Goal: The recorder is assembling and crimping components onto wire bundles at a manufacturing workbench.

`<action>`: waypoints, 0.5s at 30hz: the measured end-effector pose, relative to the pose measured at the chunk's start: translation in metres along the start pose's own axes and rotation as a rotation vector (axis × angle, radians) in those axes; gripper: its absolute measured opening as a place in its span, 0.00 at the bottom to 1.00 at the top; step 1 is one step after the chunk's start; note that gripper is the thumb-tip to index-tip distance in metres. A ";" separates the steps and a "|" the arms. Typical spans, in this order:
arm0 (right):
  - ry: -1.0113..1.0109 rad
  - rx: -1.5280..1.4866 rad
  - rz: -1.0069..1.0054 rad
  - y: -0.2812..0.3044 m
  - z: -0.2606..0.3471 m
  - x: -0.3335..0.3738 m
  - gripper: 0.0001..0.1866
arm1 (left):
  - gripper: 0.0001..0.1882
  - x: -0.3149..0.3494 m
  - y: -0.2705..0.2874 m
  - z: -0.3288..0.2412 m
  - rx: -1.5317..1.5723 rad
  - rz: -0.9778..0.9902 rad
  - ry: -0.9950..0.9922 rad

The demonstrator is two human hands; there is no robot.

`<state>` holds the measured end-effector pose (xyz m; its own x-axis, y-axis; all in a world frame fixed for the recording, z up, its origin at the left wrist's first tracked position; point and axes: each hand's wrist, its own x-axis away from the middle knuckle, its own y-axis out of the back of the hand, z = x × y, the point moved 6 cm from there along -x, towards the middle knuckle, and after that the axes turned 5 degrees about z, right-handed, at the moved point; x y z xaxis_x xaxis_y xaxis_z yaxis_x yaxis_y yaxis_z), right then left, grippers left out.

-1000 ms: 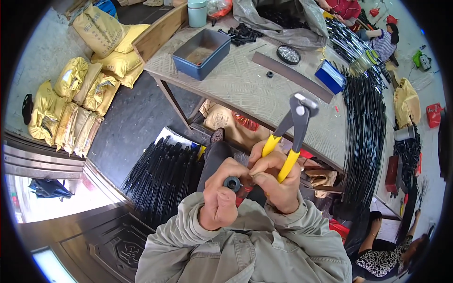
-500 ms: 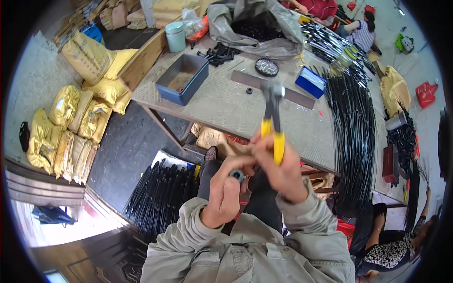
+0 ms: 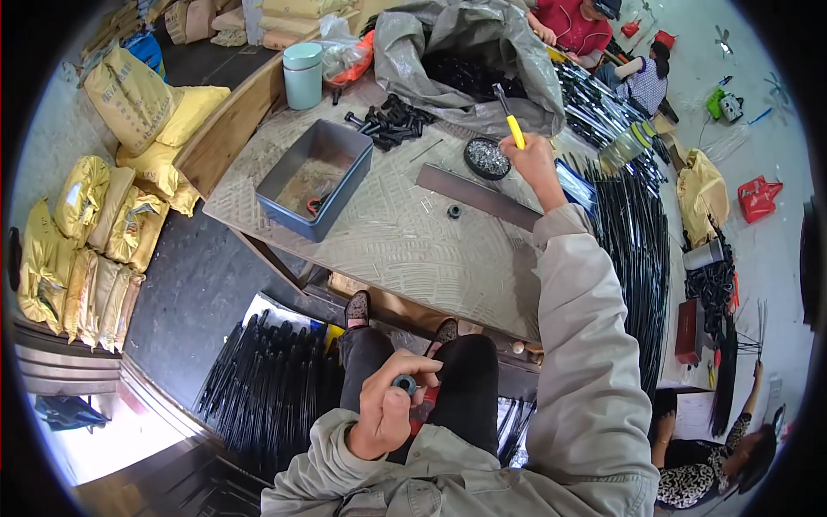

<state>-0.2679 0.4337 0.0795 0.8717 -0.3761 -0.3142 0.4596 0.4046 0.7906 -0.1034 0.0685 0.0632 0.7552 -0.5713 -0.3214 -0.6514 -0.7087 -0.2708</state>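
Observation:
Low over my lap, my left hand (image 3: 385, 414) is closed around a dark round part (image 3: 404, 384), whose hollow end faces up between thumb and fingers. The rest of that part is hidden by the hand. My right arm is stretched over the table, and my right hand (image 3: 534, 168) grips a hammer (image 3: 515, 132) by its yellow handle, its grey metal end pointing away. Just left of this hand is a round black dish (image 3: 488, 159) of small shiny pieces. A flat metal bar (image 3: 475, 198) lies nearer me, with a small black ring-shaped part (image 3: 454, 211) beside it.
On the table (image 3: 379, 250) stand a grey-blue bin (image 3: 301, 207), a pale green canister (image 3: 302, 77) and a grey sack (image 3: 405, 43) of black parts. Black bolts (image 3: 396, 121) lie near the bin. Long black rods (image 3: 633, 258) line the right, more rods (image 3: 267, 379) the lower left. Other people sit beyond.
My right hand has moved from above my lap, forward and right to the dish, carrying the hammer. My left hand has dropped slightly and still holds the round part.

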 end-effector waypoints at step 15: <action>0.033 -0.281 0.115 -0.017 -0.021 -0.009 0.06 | 0.35 -0.008 0.011 0.012 -0.012 -0.005 0.098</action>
<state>-0.2801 0.4480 0.0582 0.9236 -0.2889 -0.2522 0.3829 0.6595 0.6469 -0.1172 0.0702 0.0519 0.7625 -0.6050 -0.2293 -0.6470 -0.7165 -0.2608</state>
